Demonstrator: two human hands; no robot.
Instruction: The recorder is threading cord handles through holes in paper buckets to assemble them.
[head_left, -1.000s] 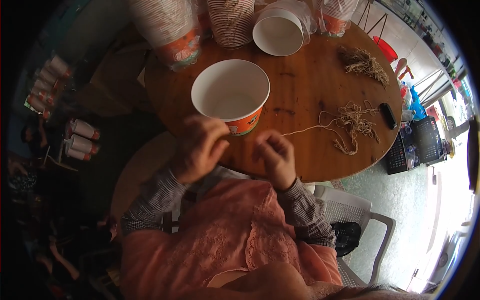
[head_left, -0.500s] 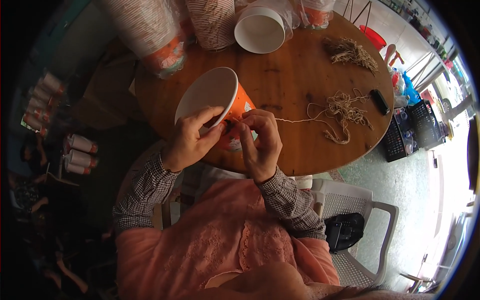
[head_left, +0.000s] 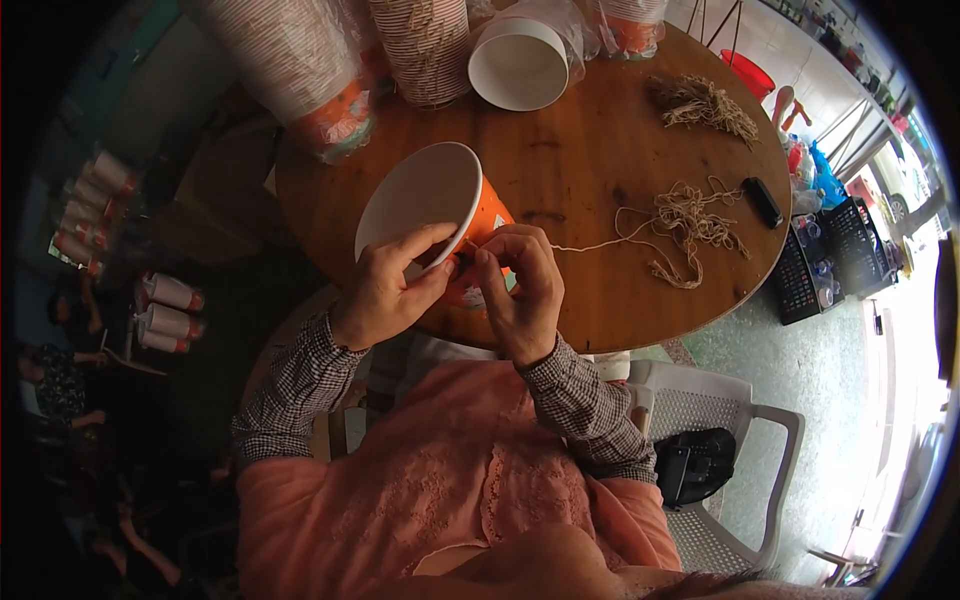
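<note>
left hand [head_left: 392, 288] clamps a round orange-and-white paper tub [head_left: 425, 195] by its rim; right hand [head_left: 526, 283] pinches thin beige string [head_left: 587, 249] alongside.

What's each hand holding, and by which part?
Left hand: the orange-and-white tub, at its near rim. Right hand: the string, pinched between thumb and finger beside the tub's wall; whether at its very end can't be told.

The table [head_left: 585, 165] is read as a dial, twelve farthest from the wearer. Near tub [head_left: 500, 215] at eight; tub stacks at ten [head_left: 290, 75], eleven [head_left: 425, 50] and one [head_left: 632, 28]; far tub [head_left: 518, 68] at twelve; string bundle [head_left: 710, 110] at two; loose string [head_left: 695, 225] past three. Off-table: crates [head_left: 850, 240], four; chair [head_left: 735, 395], five, bearing a bag [head_left: 700, 460].
</note>
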